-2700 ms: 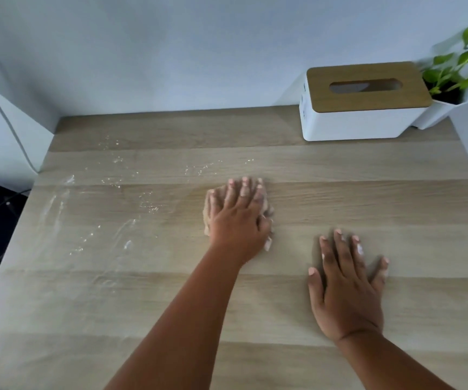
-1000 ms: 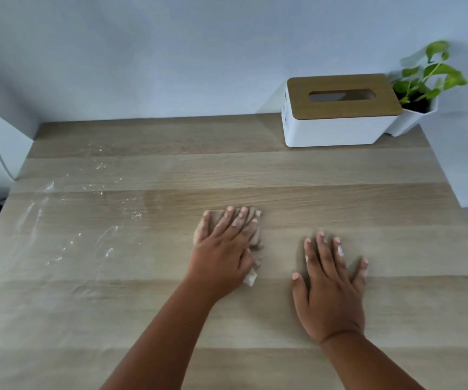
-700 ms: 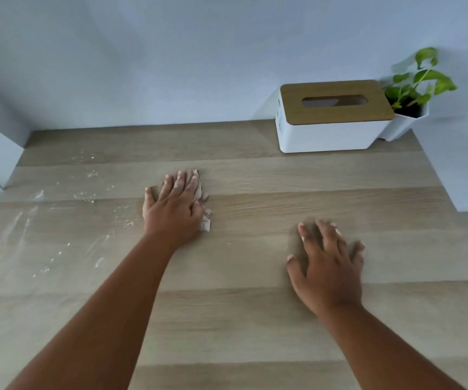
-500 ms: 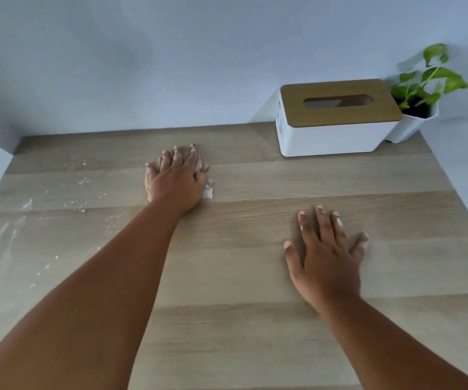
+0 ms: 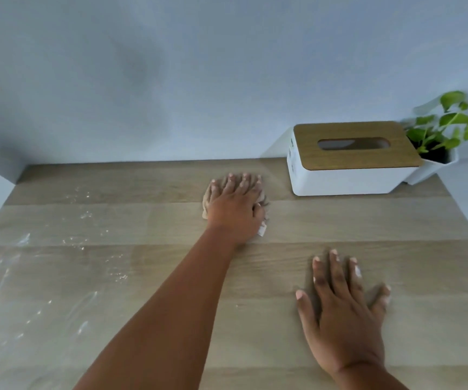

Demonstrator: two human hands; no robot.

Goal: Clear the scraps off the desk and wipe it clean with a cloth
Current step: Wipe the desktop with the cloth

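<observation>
1. One cloth (image 5: pixel 207 202), small and tan, bunched under the left hand (image 5: pixel 234 209); only its edges show, at the thumb side and by the heel, where a white tag (image 5: pixel 262 230) sticks out.
2. Handling, as a guess: soft, light, limp. It will fold and slide under a flat palm and has no stiff edge to grab. Best hold is palm down over the wad, with fingers spread to pin it.
3. Left hand: flat on the cloth, fingers straight and close together, pressing it to the desk (image 5: pixel 339 220). Whether the thumb tucks under the cloth, I cannot tell.
4. Right hand (image 5: pixel 342 313): bare, fingers splayed, palm resting on the desk well nearer the body than the left hand; holds nothing.
5. White crumbs (image 5: pixel 86 215) and smears (image 5: pixel 5 271) lie well to the left of the left hand, unwiped.
6. Tissue box (image 5: pixel 350 164) sits near the left hand, to its right.
</observation>
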